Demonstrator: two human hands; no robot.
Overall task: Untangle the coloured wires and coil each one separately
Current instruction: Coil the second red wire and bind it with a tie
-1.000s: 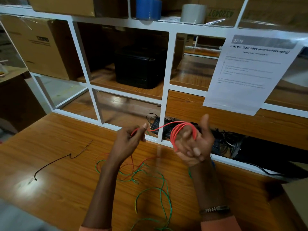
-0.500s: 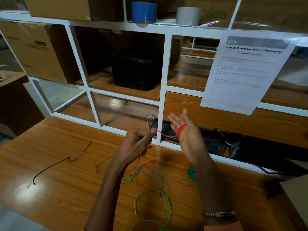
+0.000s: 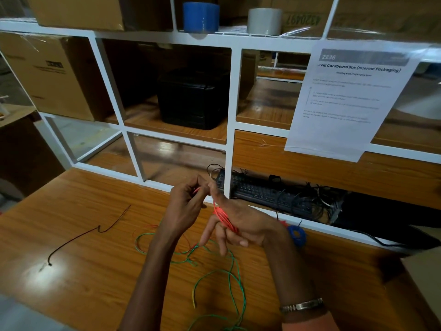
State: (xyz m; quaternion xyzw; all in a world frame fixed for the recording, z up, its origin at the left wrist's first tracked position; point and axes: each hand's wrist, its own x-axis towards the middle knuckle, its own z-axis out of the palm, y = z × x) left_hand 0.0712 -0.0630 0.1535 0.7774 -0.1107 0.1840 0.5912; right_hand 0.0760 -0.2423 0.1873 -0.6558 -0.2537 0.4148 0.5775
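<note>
Above wooden tabletop [image 3: 71,271]: loose green wire [image 3: 235,283] lies on it under hands; right hand [image 3: 238,225], fingers curled, w/ thin red wire coil [image 3: 223,217] looped round; left hand [image 3: 187,206] pinches coil's free end.

Bare table [image 3: 71,283] left beyond black wire [image 3: 90,231]; white shelf frame [image 3: 229,139] blocks ahead; green wire [image 3: 229,278] loops underneath.

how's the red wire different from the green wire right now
The red wire is up off the table, wound in loops round the right hand, its end pinched by the left hand. The green wire lies loose and sprawling on the table, touched by neither hand. Red is gathered into a compact coil; green is spread in wide open curves. Both are thin and flexible.
</note>
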